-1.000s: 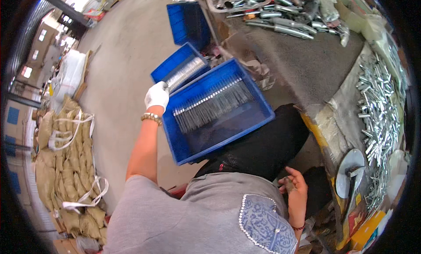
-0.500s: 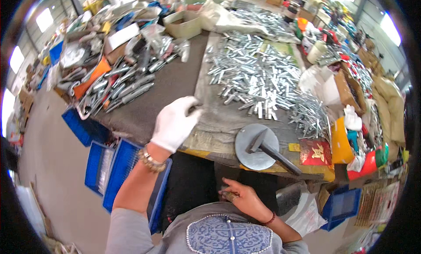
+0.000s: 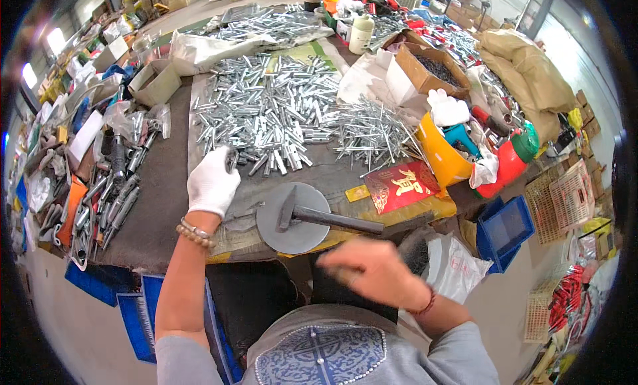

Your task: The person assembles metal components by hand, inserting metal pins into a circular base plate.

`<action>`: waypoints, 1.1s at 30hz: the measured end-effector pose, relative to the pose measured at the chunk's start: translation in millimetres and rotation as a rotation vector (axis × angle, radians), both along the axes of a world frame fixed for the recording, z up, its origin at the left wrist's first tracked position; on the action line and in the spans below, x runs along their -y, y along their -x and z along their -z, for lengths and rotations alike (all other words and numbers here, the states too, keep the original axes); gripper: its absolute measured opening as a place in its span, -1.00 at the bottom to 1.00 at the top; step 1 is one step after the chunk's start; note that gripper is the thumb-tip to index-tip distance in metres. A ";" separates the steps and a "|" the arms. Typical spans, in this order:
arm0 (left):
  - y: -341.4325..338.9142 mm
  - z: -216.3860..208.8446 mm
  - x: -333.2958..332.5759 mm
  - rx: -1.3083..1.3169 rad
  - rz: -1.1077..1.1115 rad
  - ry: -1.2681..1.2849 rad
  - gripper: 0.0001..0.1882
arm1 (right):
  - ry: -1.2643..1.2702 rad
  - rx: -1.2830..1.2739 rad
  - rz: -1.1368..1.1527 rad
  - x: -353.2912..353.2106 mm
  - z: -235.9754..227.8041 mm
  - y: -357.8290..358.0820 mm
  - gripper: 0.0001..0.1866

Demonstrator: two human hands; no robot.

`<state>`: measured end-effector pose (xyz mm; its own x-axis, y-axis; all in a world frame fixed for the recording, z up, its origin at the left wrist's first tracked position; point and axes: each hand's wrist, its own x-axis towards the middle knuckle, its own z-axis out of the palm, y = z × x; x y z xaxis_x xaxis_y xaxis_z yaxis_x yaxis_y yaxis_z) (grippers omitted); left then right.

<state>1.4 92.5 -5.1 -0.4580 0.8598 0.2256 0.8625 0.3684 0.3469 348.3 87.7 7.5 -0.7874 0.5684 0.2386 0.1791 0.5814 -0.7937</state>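
My left hand (image 3: 212, 184), in a white glove, is over the table at the near left edge of a heap of shiny metal pieces (image 3: 266, 112). Its fingers are curled together. Something small and dark grey shows at the fingertips, too small to name. My bare right hand (image 3: 379, 268) is raised in front of the table's near edge, just below the end of a hammer's handle (image 3: 339, 219). Motion smears its fingers, so its grip is unclear. The hammer lies across a round grey metal plate (image 3: 269, 229), its head on the plate and its handle pointing right.
Thin metal rods (image 3: 372, 132) lie beside a red envelope (image 3: 402, 185). An orange-yellow container (image 3: 444, 149) with a white glove and tools stands at the right. Behind is an open cardboard box (image 3: 432, 69). Metal tools (image 3: 119, 199) crowd the left; blue crates (image 3: 505, 229) stand below the table.
The view has turned right. My left hand has gone from the bare mat to the heap's near edge. My right hand has risen from my lap towards the hammer handle.
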 end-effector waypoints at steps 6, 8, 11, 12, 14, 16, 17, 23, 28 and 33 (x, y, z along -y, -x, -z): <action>-24.2 -23.2 42.9 1.054 0.135 -0.318 -0.35 | -0.715 0.264 0.384 -117.6 0.4 -10.7 -0.89; -44.1 -29.3 58.4 1.146 0.166 -0.283 -0.43 | -0.762 0.367 0.346 -134.2 4.7 -13.1 -0.92; -73.4 -36.9 83.0 1.295 0.113 -0.149 -0.66 | -0.831 0.472 0.240 -146.0 8.1 -4.1 -0.97; -80.4 -34.8 88.1 1.328 0.122 -0.087 -0.71 | -0.876 0.499 0.196 -147.2 6.5 -0.9 -0.97; -88.2 -13.0 95.9 1.120 0.198 -0.070 -0.78 | -0.910 0.490 0.113 -148.0 0.2 3.3 -0.94; -101.0 -9.5 98.7 0.865 0.221 -0.105 -0.88 | -0.815 0.425 0.086 -132.5 -9.2 9.1 -0.89; -101.0 -6.2 101.4 0.864 0.204 -0.100 -0.88 | -0.730 0.364 0.072 -123.4 -9.8 12.7 -0.83; -92.4 7.0 103.9 0.375 0.364 -0.232 -0.84 | -0.522 0.074 -0.009 -46.3 -4.9 29.2 -0.74; -92.5 1.1 100.3 0.288 0.385 -0.220 -0.84 | -0.537 0.102 0.002 -30.9 8.3 37.9 -0.74; -92.9 2.2 100.1 0.316 0.386 -0.213 -0.84 | -0.558 0.090 -0.026 -31.8 9.4 41.9 -0.79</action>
